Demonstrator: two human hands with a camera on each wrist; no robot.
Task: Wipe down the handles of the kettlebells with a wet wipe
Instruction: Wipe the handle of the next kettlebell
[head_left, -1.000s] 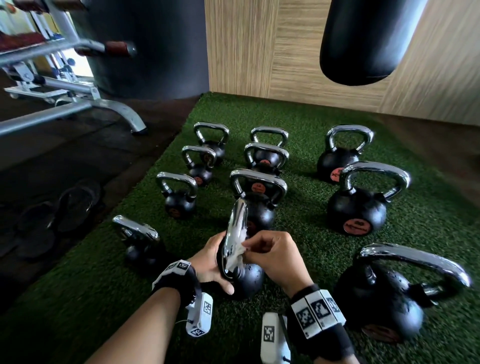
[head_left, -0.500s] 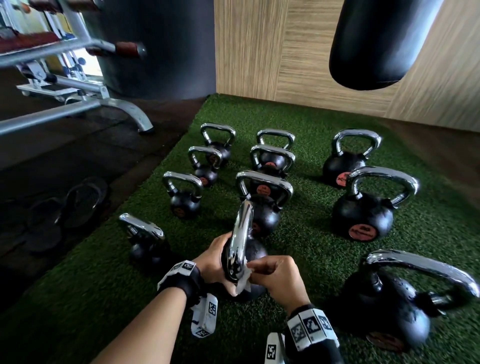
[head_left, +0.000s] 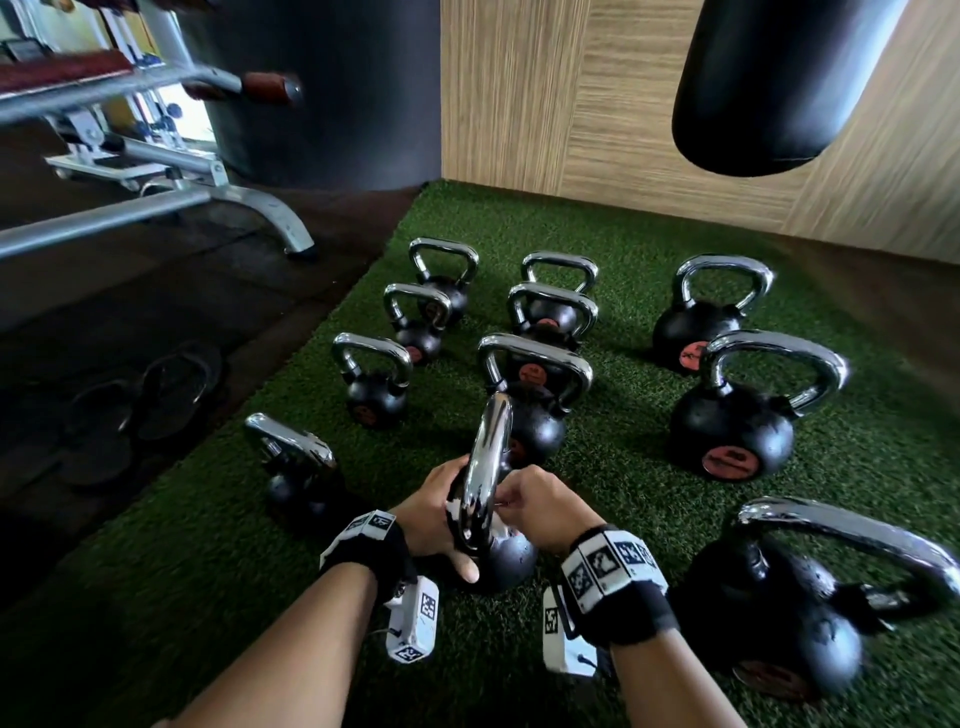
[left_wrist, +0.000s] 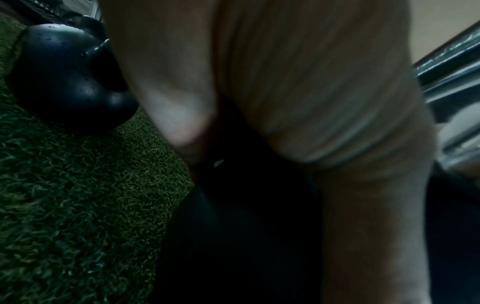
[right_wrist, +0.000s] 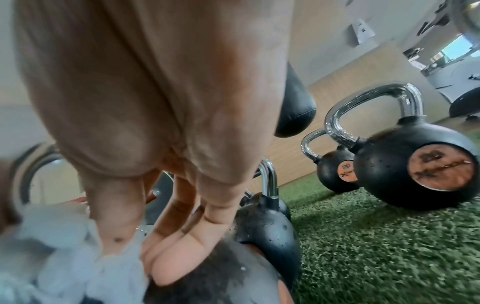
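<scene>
- Right wrist view: thumb and fingers (right_wrist: 166, 242) of the right hand (head_left: 540, 512) pinch a white wet wipe (right_wrist: 78, 257) against the chrome handle (head_left: 483, 467)
- left hand (head_left: 436, 525) grips the near kettlebell (head_left: 506, 564), fingers wrapped around it
- it stands on green turf (head_left: 623, 467) among other kettlebells (head_left: 727, 426)

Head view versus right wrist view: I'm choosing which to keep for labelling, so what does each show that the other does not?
Only the head view shows both hands together: the left hand steadying the kettlebell, all three rows on the turf, and the bench frame.

Only the right wrist view shows the right hand pinching the bunched wet wipe up close.

Both show the held kettlebell, the larger kettlebells to the right, the turf and the punching bag.
</scene>
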